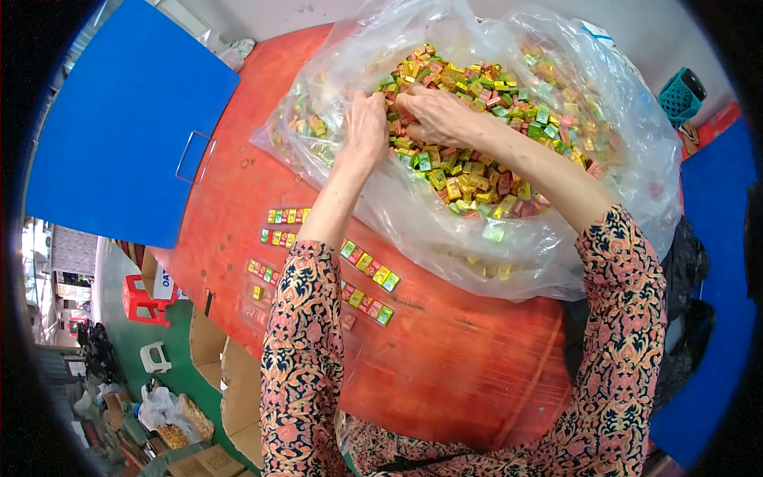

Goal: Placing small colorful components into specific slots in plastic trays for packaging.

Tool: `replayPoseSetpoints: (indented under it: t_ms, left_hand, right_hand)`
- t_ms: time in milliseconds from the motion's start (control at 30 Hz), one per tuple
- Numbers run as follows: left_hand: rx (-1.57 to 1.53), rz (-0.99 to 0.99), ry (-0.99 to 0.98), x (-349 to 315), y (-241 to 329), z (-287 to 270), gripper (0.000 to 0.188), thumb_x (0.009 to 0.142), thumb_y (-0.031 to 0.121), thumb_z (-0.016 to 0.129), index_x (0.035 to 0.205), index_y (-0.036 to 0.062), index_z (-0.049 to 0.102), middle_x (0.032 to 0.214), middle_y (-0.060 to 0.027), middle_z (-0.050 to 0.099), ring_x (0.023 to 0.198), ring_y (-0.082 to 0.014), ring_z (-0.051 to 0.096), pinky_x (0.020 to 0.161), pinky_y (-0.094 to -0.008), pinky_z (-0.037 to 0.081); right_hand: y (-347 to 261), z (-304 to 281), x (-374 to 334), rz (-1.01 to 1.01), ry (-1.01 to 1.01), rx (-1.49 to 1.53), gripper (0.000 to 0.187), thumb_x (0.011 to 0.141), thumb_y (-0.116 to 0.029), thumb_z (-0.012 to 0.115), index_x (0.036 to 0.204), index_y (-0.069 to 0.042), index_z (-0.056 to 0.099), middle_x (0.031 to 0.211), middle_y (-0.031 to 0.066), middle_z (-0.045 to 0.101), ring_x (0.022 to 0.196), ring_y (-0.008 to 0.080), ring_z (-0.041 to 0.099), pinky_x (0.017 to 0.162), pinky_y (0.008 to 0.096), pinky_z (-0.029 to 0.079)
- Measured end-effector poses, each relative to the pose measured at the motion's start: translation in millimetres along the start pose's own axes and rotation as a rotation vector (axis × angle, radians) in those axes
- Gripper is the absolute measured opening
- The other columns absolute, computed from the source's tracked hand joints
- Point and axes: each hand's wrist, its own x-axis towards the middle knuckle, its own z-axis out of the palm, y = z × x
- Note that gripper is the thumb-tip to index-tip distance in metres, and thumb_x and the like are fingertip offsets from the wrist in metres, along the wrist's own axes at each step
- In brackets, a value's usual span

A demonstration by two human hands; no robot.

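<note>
Patterned sleeves (304, 358) lead to hands (366, 127) close together, small boxes (469, 179) beneath, grip unclear.

A head-worn fisheye looks down over the red table (469, 358).

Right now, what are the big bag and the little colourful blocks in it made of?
The bag looks like thin, glossy plastic: it is see-through, crinkled and shiny. The blocks seem to have a smooth, shiny paper or plastic outside, because they catch the light; I can't tell what's inside.
</note>
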Motion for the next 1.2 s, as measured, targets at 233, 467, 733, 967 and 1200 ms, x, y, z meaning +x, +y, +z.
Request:
replayPoseSetpoints:
  t_ms: [233,467,733,967,1200]
  left_hand:
    - [0.09,-0.161,-0.257,26,9,10,0.013,0.074,0.001,0.051,0.084,-0.0018,0.058,0.084,-0.0282,0.058,0.082,-0.0424,0.06,0.066,-0.048,0.049]
    - [0.147,-0.1,-0.33,38,-3,8,0.01,0.074,0.006,0.055,0.079,-0.0022,0.059,0.078,-0.0259,0.06,0.083,-0.0396,0.06,0.069,-0.0467,0.049]
    - [-0.463,-0.233,-0.499,13,-10,-18,0.012,0.073,0.007,0.053,0.081,-0.0014,0.053,0.058,-0.006,0.052,0.05,-0.0147,0.054,0.045,-0.0295,0.045]
    - [-1.112,-0.618,-0.594,-8,16,-69,0.017,0.08,0.012,0.054,0.092,0.0006,0.054,0.068,-0.0057,0.057,0.052,-0.014,0.057,0.044,-0.0241,0.046]
    - [-1.762,-0.946,-0.276,-57,33,-95,0.018,0.088,0.021,0.049,0.096,0.0044,0.052,0.087,-0.0056,0.052,0.078,-0.0196,0.06,0.059,-0.0344,0.053]
  right_hand:
    - [18,23,-3,-0.24,0.194,-0.051,0.022,0.073,-0.017,0.06,0.084,-0.002,0.049,0.073,0.0125,0.054,0.069,0.0301,0.059,0.057,0.0404,0.049]
    - [9,19,1,-0.184,0.173,-0.081,0.019,0.077,-0.017,0.054,0.083,0.0,0.046,0.081,0.0158,0.054,0.076,0.0338,0.057,0.063,0.0422,0.046]
    - [5,-29,-11,0.208,0.046,0.504,0.029,0.077,-0.024,0.053,0.09,0.002,0.057,0.077,0.0183,0.06,0.07,0.0241,0.058,0.063,0.0382,0.043]
    - [-26,-20,-15,0.029,0.103,0.291,0.029,0.079,-0.021,0.052,0.087,0.006,0.051,0.071,0.02,0.052,0.066,0.0276,0.051,0.062,0.0383,0.041]
    - [-95,-35,-29,0.07,0.106,0.594,0.027,0.079,-0.022,0.057,0.09,0.003,0.056,0.071,0.0075,0.056,0.068,0.0146,0.052,0.064,0.0314,0.043]
